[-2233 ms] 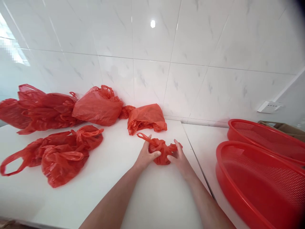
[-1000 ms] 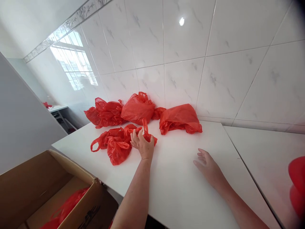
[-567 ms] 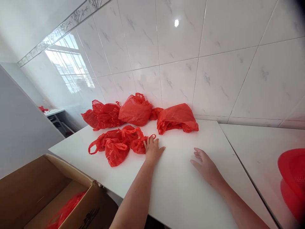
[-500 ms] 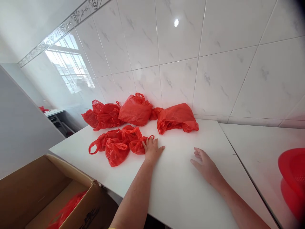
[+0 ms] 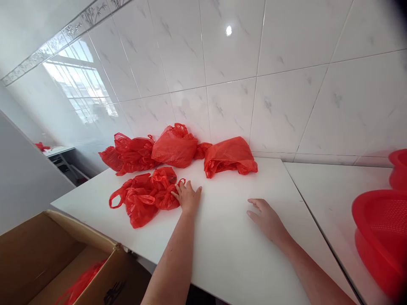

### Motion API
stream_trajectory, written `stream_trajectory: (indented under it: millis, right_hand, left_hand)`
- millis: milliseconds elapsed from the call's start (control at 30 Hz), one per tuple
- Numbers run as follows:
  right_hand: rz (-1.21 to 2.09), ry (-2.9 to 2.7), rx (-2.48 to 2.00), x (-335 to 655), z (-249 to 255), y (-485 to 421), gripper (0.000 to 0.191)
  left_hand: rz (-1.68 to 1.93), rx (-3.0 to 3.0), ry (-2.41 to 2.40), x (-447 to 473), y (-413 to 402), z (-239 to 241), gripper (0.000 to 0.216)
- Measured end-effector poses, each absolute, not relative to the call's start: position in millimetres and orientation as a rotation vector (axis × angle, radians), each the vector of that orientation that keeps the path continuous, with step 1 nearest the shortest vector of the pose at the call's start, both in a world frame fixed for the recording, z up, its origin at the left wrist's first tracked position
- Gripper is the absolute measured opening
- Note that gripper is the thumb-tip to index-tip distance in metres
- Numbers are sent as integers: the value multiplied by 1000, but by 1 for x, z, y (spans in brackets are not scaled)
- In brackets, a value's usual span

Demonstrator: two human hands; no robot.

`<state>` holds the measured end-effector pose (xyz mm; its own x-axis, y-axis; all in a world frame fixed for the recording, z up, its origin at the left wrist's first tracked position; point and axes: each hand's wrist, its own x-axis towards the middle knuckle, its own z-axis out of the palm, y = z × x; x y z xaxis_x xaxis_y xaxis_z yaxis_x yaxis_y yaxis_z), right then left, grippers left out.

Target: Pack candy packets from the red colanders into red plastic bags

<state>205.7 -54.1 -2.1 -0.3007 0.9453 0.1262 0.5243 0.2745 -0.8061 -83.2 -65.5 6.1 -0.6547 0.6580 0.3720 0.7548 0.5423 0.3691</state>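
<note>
My left hand (image 5: 188,198) rests with spread fingers against the right side of a small red plastic bag (image 5: 167,200), touching it without a visible grip. That bag is bunched up with other small knotted red bags (image 5: 140,207) on the white table (image 5: 222,237). To the right, my right hand (image 5: 266,218) hovers low over the tabletop, fingers partly curled and apart, holding nothing. What the bags contain is hidden.
Larger red bags stand along the tiled wall, among them a full one (image 5: 174,146) and a folded-over one (image 5: 231,156). An open cardboard box (image 5: 104,258) with red plastic inside sits at lower left. Red perforated baskets (image 5: 365,207) stand on the adjoining table at right.
My left hand has shifted slightly left, and the small bags beside it have slid left, closer together. The view has turned right, showing more of the red baskets. My right hand remains empty.
</note>
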Motion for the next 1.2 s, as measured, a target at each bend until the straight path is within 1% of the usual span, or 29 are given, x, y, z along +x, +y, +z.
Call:
stream_trajectory:
  millis: [133, 267, 400, 467, 567, 700, 800, 900, 967, 1067, 1133, 1200]
  right_hand:
    - [884, -1973, -1289, 207, 2, -58, 33]
    - [819, -2016, -1306, 203, 1, -55, 32]
    - [513, -2175, -1313, 187, -5, -40, 33]
    - [386, -2228, -1315, 176, -7, -31, 34]
    - [323, -2228, -1338, 162, -7, -16, 34]
    - [335, -2182, -1368, 150, -6, 3, 32]
    - [335, -2129, -1420, 144, -3, 19, 38]
    - [264, -2022, -1447, 140, 2, 38, 46]
    - [200, -1974, -1424, 137, 6, 50, 44]
    - [140, -1982, -1401, 135, 9, 67, 40]
    - [140, -2009, -1434, 133, 10, 75, 48]
    - [155, -2023, -1486, 132, 9, 80, 59]
  left_hand:
    - [-780, -1121, -2591, -96, -61, 7, 54]
    - [-754, -1141, -2493, -91, -54, 10, 50]
    - [-649, -1464, -2256, -65, -42, 13, 41]
    - [-651, -1538, -2229, -55, -33, 14, 38]
    - [-740, -1424, -2382, -59, -22, 12, 38]
    - [-880, -1199, -2519, -89, -21, 8, 45]
    - [-1013, -1002, -2466, -108, -31, 13, 43]
    - [-1133, -874, -2289, -109, -41, 25, 40]
    - [-1174, -951, -2128, -99, -43, 32, 41]
    - [-1173, -1276, -1909, -73, -35, 32, 39]
    - [-1095, -1577, -1815, -54, -23, 25, 39]
    - [-960, -1855, -1779, -38, -10, 18, 42]
